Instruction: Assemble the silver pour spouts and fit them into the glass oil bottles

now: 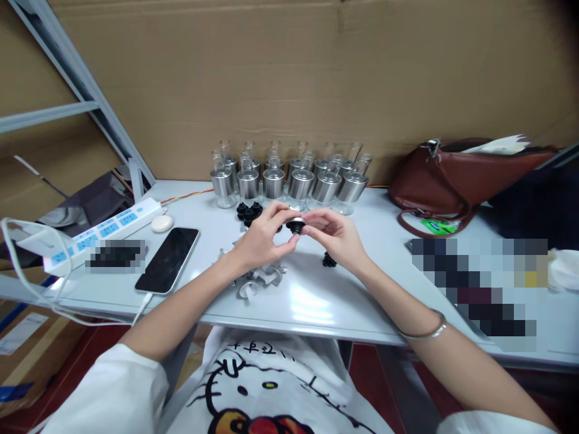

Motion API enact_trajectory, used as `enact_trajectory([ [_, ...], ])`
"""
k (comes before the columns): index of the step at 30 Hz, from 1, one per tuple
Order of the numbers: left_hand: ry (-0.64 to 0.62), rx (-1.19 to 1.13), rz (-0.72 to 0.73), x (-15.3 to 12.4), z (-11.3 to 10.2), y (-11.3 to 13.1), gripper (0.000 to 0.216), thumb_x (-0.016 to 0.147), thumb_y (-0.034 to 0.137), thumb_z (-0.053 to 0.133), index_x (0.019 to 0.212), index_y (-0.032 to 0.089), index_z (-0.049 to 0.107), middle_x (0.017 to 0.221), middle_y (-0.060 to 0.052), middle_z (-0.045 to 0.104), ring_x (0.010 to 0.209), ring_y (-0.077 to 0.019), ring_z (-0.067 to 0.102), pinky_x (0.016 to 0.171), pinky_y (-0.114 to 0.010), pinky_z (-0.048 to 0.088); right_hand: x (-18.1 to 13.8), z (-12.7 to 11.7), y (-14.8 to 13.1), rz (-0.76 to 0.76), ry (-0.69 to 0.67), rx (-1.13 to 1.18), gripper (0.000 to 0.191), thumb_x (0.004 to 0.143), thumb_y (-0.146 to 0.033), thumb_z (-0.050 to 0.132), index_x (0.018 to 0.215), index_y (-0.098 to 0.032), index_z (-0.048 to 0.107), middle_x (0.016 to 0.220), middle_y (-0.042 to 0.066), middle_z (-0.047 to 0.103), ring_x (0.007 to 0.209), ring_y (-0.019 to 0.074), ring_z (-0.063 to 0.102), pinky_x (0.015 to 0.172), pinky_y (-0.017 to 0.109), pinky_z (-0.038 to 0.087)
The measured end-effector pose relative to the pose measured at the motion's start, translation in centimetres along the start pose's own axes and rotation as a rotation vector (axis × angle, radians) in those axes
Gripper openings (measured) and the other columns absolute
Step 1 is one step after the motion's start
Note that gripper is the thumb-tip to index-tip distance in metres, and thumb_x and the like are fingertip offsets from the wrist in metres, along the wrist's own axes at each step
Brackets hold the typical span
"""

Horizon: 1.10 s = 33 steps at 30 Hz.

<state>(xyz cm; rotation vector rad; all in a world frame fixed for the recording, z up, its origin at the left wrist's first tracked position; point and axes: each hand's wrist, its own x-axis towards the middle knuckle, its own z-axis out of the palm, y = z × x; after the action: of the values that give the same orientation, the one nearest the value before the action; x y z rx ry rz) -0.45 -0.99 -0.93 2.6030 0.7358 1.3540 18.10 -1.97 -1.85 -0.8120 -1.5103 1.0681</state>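
A black ribbed stopper (pixel 296 226) with a shiny metal top is held between both hands above the table. The thumb and fingers of my left hand (pixel 268 235) close on its left side and top. From the right, the fingertips and thumb of my right hand (pixel 335 234) pinch it. Under my left hand lie several silver disc-like pieces with stems (pixel 248 289), partly covered by the hand and forearm. More black ribbed pieces (pixel 246 211) sit behind my left hand. A small cluster of black pieces (pixel 329 260) lies below my right hand.
Glass bottles with silver metal bands (pixel 274 182) stand in two rows at the back. To the left are a phone (pixel 167 260) on a cable, a round white case (pixel 162 223) and a power strip (pixel 108 229). At right rests a brown bag (pixel 429 181); blurred items lie before it.
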Motion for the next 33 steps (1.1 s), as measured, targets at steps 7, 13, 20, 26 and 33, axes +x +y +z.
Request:
enact_trajectory([
  [7,-0.045,-0.006,-0.028,-0.1,0.0,0.2,0.034,0.079,0.015,0.057,0.113,0.016,0.050,0.101,-0.006,0.055,0.092,-0.0155,0.058,0.081,-0.029,0.051,0.1,0.1,0.2,0.012,0.026,0.029,0.024,0.069,-0.035,0.076,0.084,-0.021,0.063,0.087,0.003,0.072,0.084,0.0166,0.068,0.083,0.035,0.055],
  [13,-0.058,-0.023,-0.037,-0.1,0.0,0.2,0.035,0.078,0.012,0.055,0.113,0.017,0.051,0.101,-0.006,0.054,0.092,-0.0146,0.057,0.079,-0.027,0.051,0.0,0.1,0.0,0.015,0.029,-0.003,0.026,0.068,-0.035,0.076,0.085,-0.021,0.062,0.087,0.003,0.072,0.082,0.0171,0.068,0.083,0.036,0.054],
  [20,-0.046,-0.001,-0.028,-0.1,0.0,0.1,0.034,0.076,0.010,0.055,0.108,0.018,0.054,0.093,-0.003,0.052,0.083,-0.0129,0.056,0.076,-0.027,0.050,0.0,0.0,0.3,-0.007,0.010,-0.057,0.022,0.072,-0.033,0.073,0.086,-0.021,0.062,0.087,0.003,0.071,0.083,0.0176,0.068,0.082,0.038,0.054],
  [26,-0.036,0.075,-0.002,-0.1,0.0,-0.2,0.032,0.074,0.009,0.056,0.105,0.017,0.055,0.089,-0.003,0.051,0.079,-0.0128,0.055,0.073,-0.025,0.049,0.0,-0.1,-0.5,-0.067,0.042,-0.221,0.012,0.080,-0.028,0.060,0.089,-0.020,0.062,0.094,0.005,0.070,0.089,0.0184,0.066,0.082,0.037,0.052],
  [33,-0.039,0.224,0.004,-0.1,-0.1,-0.8,0.028,0.072,0.011,0.057,0.098,0.018,0.057,0.086,-0.002,0.052,0.075,-0.0136,0.054,0.071,-0.026,0.048,1.3,-3.1,0.6,-0.124,0.225,-0.957,0.016,0.078,-0.019,0.052,0.079,-0.020,0.068,0.085,0.007,0.068,0.087,0.0243,0.056,0.083,0.040,0.044],
])
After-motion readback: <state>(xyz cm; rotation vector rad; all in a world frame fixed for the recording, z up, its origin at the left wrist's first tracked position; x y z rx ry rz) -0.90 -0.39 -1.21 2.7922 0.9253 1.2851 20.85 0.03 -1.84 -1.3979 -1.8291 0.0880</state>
